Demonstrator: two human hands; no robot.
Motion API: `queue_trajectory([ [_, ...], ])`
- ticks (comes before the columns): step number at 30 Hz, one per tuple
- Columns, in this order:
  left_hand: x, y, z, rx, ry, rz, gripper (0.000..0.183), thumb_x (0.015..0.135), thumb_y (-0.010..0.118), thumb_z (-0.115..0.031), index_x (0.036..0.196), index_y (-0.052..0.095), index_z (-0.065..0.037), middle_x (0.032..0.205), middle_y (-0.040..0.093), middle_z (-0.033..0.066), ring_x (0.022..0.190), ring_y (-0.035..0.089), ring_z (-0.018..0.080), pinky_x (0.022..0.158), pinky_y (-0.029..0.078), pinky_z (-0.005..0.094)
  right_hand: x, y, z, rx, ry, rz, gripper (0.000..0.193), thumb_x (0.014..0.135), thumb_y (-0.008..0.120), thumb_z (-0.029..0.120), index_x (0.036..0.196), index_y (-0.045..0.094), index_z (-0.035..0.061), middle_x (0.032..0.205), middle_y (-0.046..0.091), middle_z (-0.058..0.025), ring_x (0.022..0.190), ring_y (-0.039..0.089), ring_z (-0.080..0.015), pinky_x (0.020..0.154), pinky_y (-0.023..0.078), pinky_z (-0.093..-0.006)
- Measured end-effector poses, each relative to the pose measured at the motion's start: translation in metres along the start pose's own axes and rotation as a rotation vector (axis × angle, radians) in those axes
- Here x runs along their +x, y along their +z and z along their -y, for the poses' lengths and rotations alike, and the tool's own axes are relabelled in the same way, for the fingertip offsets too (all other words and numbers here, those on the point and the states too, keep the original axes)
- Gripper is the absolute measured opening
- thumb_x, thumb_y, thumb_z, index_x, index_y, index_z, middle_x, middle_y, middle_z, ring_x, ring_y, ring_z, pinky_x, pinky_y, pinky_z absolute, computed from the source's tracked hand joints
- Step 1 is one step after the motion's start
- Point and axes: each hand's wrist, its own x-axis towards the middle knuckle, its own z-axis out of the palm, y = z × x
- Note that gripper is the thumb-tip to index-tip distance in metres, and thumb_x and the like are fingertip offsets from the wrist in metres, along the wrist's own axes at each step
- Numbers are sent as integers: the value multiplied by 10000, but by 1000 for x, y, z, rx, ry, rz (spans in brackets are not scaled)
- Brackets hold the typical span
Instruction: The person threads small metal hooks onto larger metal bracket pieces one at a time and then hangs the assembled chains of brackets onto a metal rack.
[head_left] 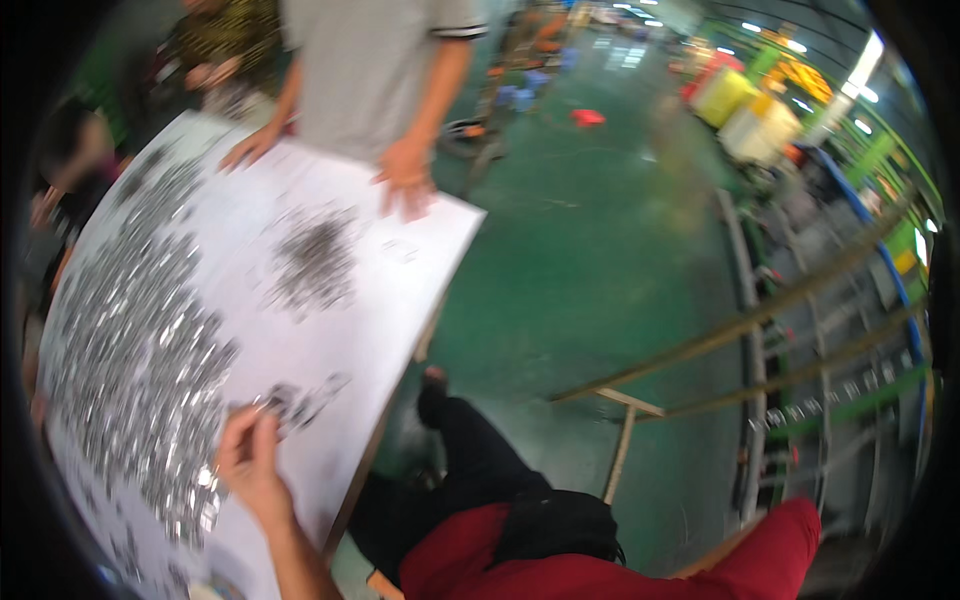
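Observation:
My left hand (252, 452) is over the white tabletop (375, 330), its thumb and fingers pinched together. Whatever sits between the fingertips is too small and blurred to make out. Just beyond the fingertips lies a little cluster of dark, small metal-looking pieces (300, 405). To the hand's left spreads a wide heap of shiny silver pieces (140, 350). Farther up the table is another loose patch of small dark pieces (315, 258). On the right, my red sleeve (765, 550) shows with part of the forearm, but my right hand is out of sight.
Across the table a person in a grey shirt (365, 80) rests both hands on its far edge. Other people are at the table's left side. A wooden frame (690, 350) stands on the green floor (560, 270) to my right, with racks and yellow containers (755, 125) beyond.

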Motion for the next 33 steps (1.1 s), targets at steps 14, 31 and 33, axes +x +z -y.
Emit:
queue_trajectory([
  [14, -67, 17, 10, -236, -123, 368, 106, 785, 642, 17, 890, 651, 0, 844, 632, 70, 746, 571, 117, 679, 450, 233, 36, -134, 18, -595, 851, 537, 424, 711, 758, 389, 985, 591, 112, 920, 611, -24, 744, 590, -114, 702, 531, -272],
  [31, -67, 29, 76, -125, -50, 396, 112, 783, 656, -18, 894, 668, -24, 869, 645, 69, 782, 585, 158, 677, 466, 264, 72, 28, 551, -1045, -1607, -1054, 406, 854, 554, 212, 1191, 503, -8, 1284, 439, -192, 1278, 330, -304, 1051, 243, -487],
  [33, -65, 21, 80, -109, -77, 394, 117, 776, 661, -11, 892, 667, -22, 867, 647, 75, 792, 594, 167, 703, 469, 274, 63, 42, 530, -1142, -1745, -931, 342, 840, 573, 213, 1115, 556, 10, 1221, 494, -164, 1215, 411, -292, 1053, 241, -477],
])
